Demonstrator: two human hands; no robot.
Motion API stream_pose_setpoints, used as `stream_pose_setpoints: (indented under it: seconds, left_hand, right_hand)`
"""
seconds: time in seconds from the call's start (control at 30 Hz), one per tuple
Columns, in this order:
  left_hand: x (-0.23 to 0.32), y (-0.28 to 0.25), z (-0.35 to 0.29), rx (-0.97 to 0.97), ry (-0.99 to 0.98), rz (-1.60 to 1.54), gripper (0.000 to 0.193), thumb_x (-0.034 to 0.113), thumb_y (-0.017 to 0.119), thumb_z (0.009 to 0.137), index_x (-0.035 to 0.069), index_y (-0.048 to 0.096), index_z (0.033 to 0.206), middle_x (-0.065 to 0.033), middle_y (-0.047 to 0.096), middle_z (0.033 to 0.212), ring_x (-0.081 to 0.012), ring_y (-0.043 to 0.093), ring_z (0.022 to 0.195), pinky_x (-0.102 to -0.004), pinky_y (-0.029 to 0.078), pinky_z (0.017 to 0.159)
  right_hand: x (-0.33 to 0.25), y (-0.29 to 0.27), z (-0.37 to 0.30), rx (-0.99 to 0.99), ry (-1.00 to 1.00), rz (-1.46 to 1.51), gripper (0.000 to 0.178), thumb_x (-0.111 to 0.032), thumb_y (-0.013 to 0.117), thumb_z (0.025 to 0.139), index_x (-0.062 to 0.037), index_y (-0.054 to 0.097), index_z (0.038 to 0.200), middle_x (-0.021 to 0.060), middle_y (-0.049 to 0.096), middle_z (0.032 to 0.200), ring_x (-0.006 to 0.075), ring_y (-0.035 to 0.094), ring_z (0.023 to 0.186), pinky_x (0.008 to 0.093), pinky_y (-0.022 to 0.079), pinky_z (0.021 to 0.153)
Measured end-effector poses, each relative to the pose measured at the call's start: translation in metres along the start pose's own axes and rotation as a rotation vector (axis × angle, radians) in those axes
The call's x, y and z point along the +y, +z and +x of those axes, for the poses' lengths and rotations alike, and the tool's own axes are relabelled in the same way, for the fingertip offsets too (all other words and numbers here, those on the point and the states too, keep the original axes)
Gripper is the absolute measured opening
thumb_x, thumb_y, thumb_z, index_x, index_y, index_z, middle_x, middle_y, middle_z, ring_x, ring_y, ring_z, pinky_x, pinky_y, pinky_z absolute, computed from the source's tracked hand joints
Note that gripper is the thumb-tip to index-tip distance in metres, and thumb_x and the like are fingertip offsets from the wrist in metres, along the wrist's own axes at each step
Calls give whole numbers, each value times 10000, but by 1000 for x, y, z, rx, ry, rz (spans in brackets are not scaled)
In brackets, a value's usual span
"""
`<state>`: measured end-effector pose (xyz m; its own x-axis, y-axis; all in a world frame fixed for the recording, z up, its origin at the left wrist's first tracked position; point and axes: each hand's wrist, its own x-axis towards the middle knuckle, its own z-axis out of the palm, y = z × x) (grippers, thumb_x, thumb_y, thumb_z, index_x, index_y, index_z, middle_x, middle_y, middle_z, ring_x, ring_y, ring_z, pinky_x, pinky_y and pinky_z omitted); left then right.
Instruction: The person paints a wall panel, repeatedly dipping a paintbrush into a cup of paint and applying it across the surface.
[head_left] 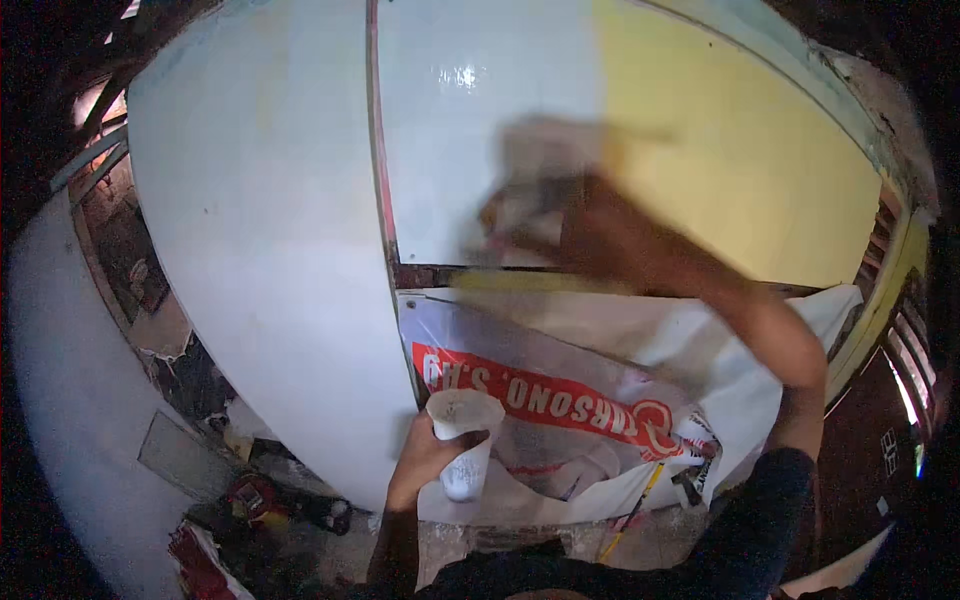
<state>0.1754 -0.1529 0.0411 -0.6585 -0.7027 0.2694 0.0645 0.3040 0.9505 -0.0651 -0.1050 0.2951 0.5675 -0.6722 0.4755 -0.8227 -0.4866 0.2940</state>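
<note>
My left hand [425,462] is closed around a tall, translucent white plastic cup [463,470], held upright low in front of the wall; a pale residue coats its inside. My right hand [590,225] is raised against the upper wall panel [480,90] and badly smeared by motion. Its fingers look curled, and a blurred greyish shape [545,145] shows just above them. What that shape is, I cannot make out. The panel is pale bluish white on its left part and yellow on its right, with my right hand near the boundary.
Below the panel hangs a loose, sagging printed banner [560,385] with a red band. A dark red strip [380,140] divides the panel from a white panel [260,200] at left. Dark clutter [260,500] lies on the lower left floor. A slatted opening [905,350] stands at right.
</note>
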Motion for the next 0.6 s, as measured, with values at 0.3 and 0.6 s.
stream_pose_setpoints:
  seconds: [0.3,0.6]
  left_hand:
    - [2,17,13,-4,31,-36,461,158,812,741,1,618,1129,-99,693,1044,-181,652,978,-332,507,859]
    - [-4,5,12,-44,35,-45,432,154,793,757,3,630,1127,-100,694,1061,-190,650,998,-333,499,881]
  right_hand:
    - [22,-159,66,608,-207,-410,164,-151,566,954,-3,620,911,131,667,863,235,657,731,332,552,699]
    - [-23,-41,-34,11,-106,-414,324,-162,519,907,-190,568,1226,136,568,1239,295,582,1129,385,559,838]
